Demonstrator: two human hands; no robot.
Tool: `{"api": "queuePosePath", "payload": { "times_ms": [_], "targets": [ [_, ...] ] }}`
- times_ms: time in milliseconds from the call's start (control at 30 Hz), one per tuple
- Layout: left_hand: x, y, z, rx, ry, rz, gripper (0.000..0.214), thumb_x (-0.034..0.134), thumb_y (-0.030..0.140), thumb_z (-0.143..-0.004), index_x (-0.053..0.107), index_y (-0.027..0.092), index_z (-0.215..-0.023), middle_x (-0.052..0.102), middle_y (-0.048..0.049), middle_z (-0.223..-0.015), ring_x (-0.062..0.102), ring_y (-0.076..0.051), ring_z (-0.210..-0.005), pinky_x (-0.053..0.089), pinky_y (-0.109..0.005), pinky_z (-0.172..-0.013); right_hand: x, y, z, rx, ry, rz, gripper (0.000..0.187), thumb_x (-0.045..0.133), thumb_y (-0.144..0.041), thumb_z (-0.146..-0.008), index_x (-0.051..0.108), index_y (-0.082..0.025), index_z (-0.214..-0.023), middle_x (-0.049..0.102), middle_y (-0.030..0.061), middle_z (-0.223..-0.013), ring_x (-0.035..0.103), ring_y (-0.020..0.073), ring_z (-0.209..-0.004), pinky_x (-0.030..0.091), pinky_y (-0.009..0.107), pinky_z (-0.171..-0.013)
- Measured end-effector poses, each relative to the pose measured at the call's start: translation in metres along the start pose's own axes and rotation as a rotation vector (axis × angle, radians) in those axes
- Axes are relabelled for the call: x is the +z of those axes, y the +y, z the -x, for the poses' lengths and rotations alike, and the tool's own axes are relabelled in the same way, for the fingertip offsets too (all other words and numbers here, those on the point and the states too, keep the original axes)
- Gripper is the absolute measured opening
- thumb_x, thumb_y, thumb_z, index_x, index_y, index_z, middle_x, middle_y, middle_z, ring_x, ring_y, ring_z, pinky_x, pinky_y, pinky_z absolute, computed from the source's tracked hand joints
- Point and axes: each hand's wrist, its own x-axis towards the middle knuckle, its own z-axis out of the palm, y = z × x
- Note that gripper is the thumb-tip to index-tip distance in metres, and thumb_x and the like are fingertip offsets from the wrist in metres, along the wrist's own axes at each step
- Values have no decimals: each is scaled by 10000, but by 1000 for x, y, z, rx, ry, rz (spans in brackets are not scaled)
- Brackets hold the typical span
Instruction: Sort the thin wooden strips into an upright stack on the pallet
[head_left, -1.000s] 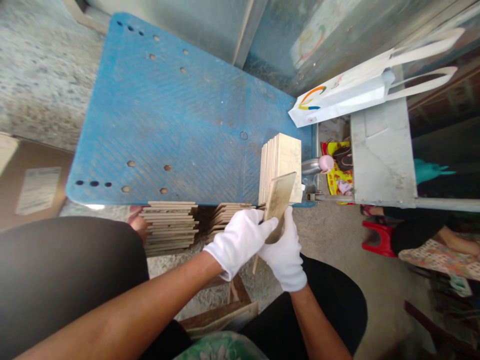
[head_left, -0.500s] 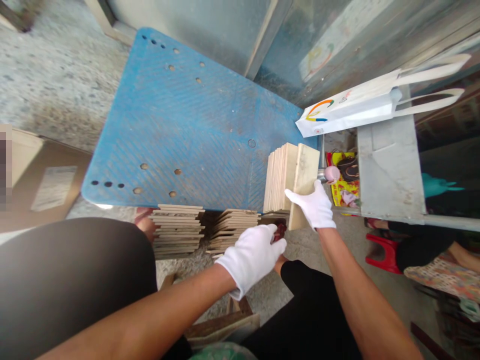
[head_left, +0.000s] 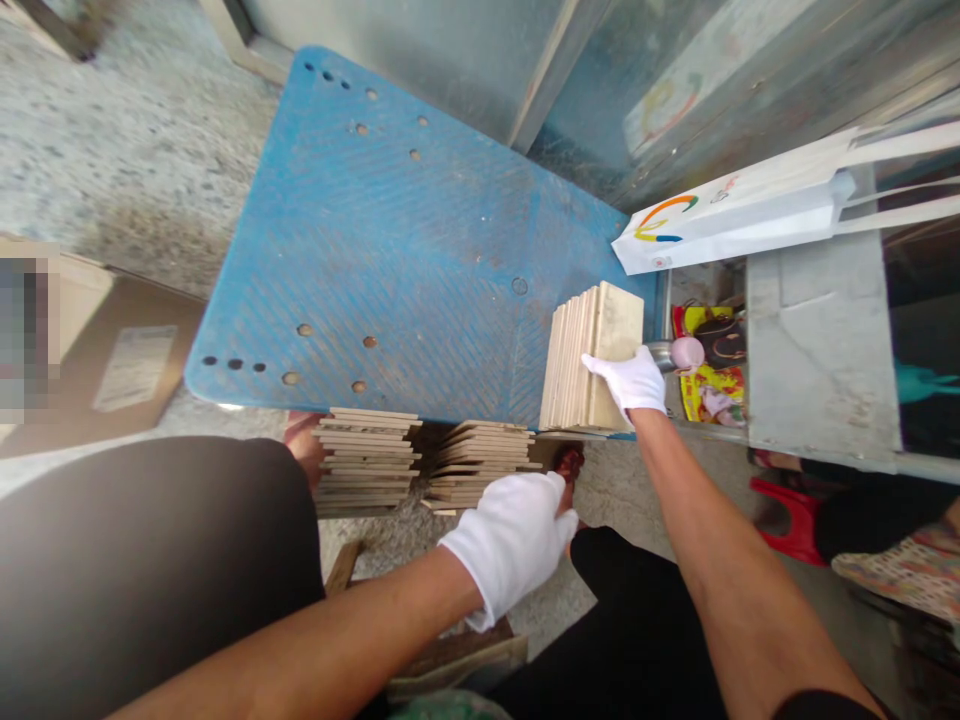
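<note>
My right hand [head_left: 634, 382], in a white glove, presses flat against the outermost beige tile of a row of upright tiles [head_left: 581, 357] standing on the right end of a blue platform [head_left: 390, 250]. My left hand [head_left: 517, 535], also gloved, is closed around a dark red handle [head_left: 568, 463] of a tool, just below the platform's edge. Two flat stacks of tiles [head_left: 367, 462] [head_left: 472, 465] lie on the ground under the platform's near edge, left of my left hand.
A white paper bag [head_left: 735, 215] rests on a grey metal box [head_left: 817, 350] at right. A cardboard box [head_left: 112, 370] sits at left. A red stool [head_left: 787, 515] and a person's legs are at far right. My dark-trousered knees fill the bottom.
My right hand carried the tile from in front of me to the upright row and set it against the end. My left hand let go of the tile and dropped lower.
</note>
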Motion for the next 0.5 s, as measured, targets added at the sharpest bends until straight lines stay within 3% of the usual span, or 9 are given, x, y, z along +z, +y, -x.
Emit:
{"api": "queuePosePath", "payload": {
  "times_ms": [233, 367, 500],
  "targets": [
    [5, -3, -1, 23, 7, 6, 331, 431, 439, -911, 636, 202, -1018, 708, -97, -948, 685, -281, -877, 515, -392, -792, 0, -13, 6, 70, -28, 13, 968, 813, -626, -487, 532, -82, -1237, 612, 211, -1168, 585, 331, -1096, 465, 450, -938],
    [3, -1, -1, 14, -49, -50, 319, 438, 396, -912, 630, 185, -1056, 703, -109, -997, 680, -284, -924, 510, -392, -833, -2, -10, 9, 65, -26, -58, 899, 777, -643, -537, 555, -91, -1211, 622, 188, -1163, 587, 314, -1091, 460, 434, -957],
    [0, 3, 0, 5, -94, -106, 337, 414, 369, -925, 616, 171, -1108, 696, -119, -1044, 676, -294, -957, 504, -401, -859, -8, 6, 11, 78, 119, -184, 780, 670, -637, -682, 547, -98, -1231, 604, 173, -1204, 554, 306, -1156, 440, 443, -999]
  ]
}}
